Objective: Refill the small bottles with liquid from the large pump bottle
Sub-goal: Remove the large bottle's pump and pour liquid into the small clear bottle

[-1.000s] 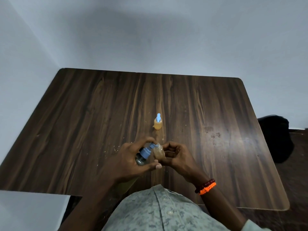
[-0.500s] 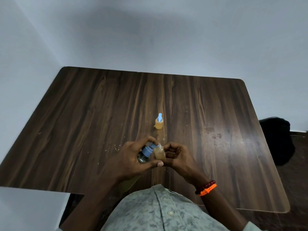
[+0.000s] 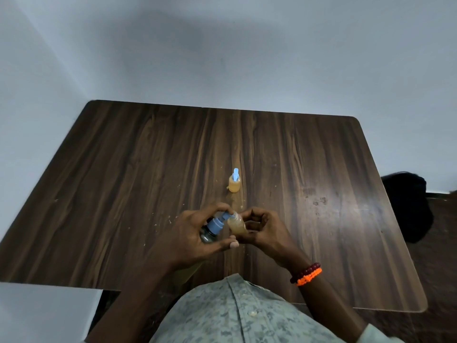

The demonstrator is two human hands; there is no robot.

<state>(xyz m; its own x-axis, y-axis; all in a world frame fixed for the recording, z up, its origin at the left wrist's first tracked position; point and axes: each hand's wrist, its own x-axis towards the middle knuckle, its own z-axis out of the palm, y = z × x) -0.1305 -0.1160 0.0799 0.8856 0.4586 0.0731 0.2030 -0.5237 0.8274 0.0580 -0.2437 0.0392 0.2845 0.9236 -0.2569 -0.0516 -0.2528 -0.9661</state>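
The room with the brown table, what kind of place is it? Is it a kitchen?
Probably not a kitchen. It looks like a plain room at home or in an office: bare pale walls, a dark wooden table, and only a small bottle standing on it. A dark bag sits on the floor.

Plain indoor room, bare pale walls (image 3: pixel 247 50), dark wood-grain table (image 3: pixel 123 181) in a corner, room type unclear

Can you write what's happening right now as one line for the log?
step: filling | left hand: holds pump bottle, spout at small bottle's mouth | right hand: holds small bottle | capped bottle: upright on table
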